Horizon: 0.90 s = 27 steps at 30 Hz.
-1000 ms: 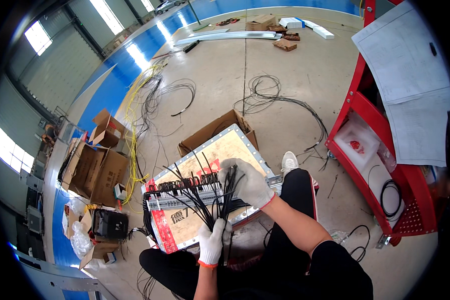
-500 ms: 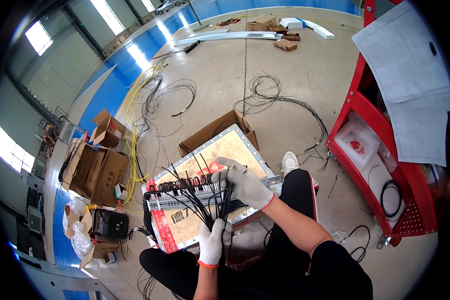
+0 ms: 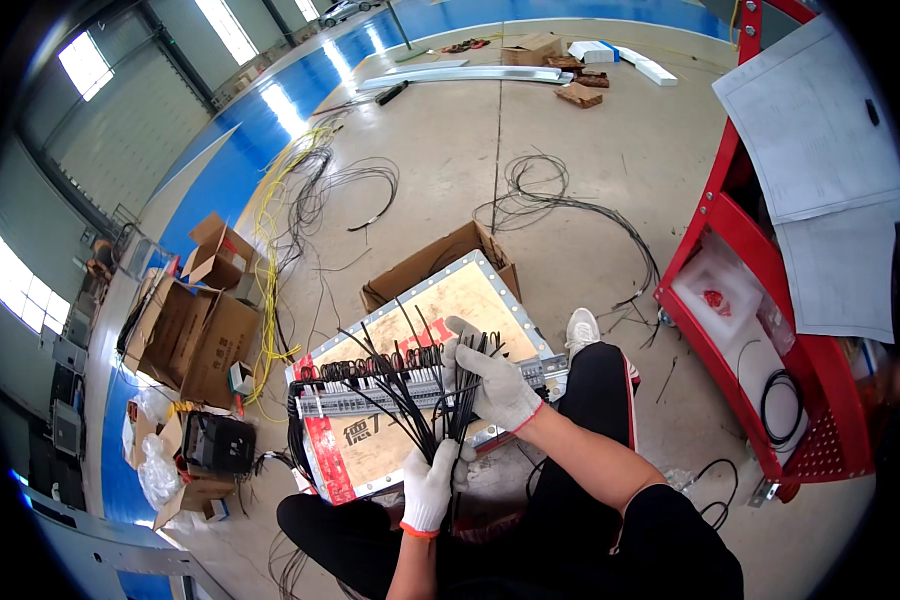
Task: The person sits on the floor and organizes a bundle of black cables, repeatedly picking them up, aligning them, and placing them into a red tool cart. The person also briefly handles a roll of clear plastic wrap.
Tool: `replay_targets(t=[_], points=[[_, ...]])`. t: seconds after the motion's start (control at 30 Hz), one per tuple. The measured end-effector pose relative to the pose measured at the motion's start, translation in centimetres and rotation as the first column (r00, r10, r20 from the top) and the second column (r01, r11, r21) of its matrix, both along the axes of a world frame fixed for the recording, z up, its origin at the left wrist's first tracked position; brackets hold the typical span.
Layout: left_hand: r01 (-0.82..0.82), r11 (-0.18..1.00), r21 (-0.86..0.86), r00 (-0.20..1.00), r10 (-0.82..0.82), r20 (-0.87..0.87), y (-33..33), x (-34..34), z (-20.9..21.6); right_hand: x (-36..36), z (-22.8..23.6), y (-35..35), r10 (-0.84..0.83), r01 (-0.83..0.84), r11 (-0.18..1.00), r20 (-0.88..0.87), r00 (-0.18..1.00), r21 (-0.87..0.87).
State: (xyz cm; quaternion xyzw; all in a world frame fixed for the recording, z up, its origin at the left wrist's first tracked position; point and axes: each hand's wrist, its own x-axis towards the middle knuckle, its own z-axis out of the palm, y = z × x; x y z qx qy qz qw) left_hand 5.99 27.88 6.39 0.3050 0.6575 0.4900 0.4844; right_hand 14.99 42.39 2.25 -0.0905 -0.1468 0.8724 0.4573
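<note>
My gloved left hand [image 3: 430, 488] is closed round the lower part of a bundle of black wires [image 3: 406, 405], whose loose ends fan upward and to the left. Higher up, my gloved right hand [image 3: 492, 385] wraps its fingers about several wires on the bundle's right side. Behind the wires lies a grey slotted rail assembly [image 3: 330, 402] with a row of black wire loops [image 3: 370, 364] along its far side. It rests on a pale wooden case [image 3: 470, 290] with riveted metal edges, in front of my legs. The hands hide part of the rail.
An open cardboard box [image 3: 385, 285] stands behind the case. At left are more cardboard boxes [image 3: 210, 340], yellow cable [image 3: 267, 270] and a black case [image 3: 220, 445]. A red metal rack [image 3: 705, 200] holding paper drawings [image 3: 810, 150] rises at right. Loose black cables [image 3: 560, 195] lie on the floor.
My right hand has come down slightly and closed round several upright wires. My left hand keeps its hold lower on the bundle. The whole view has shifted a little.
</note>
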Motion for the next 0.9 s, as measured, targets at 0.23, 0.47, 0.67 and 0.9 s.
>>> replay_targets(t=[0.23,0.47,0.67,0.9], points=[[0.008,1.000,-0.027,1.000,-0.008,0.012,0.0,-0.2,-0.4,0.8,-0.5,0.5,0.105,-0.130,0.989,0.265,0.959,0.077],[-0.036,0.999,-0.019,0.999,0.036,0.024,-0.1,-0.2,-0.3,0.4,0.0,-0.1,-0.039,-0.042,0.979,0.388,0.921,0.198],[0.044,0.998,-0.035,0.997,-0.042,0.063,-0.3,-1.5,-0.6,0.3,0.2,-0.4,0.008,-0.086,0.958,0.274,0.962,0.274],[-0.002,1.000,-0.001,0.997,0.002,0.080,0.0,-0.7,-0.3,-0.3,-0.4,-0.4,-0.031,-0.020,0.983,0.273,0.962,0.182]])
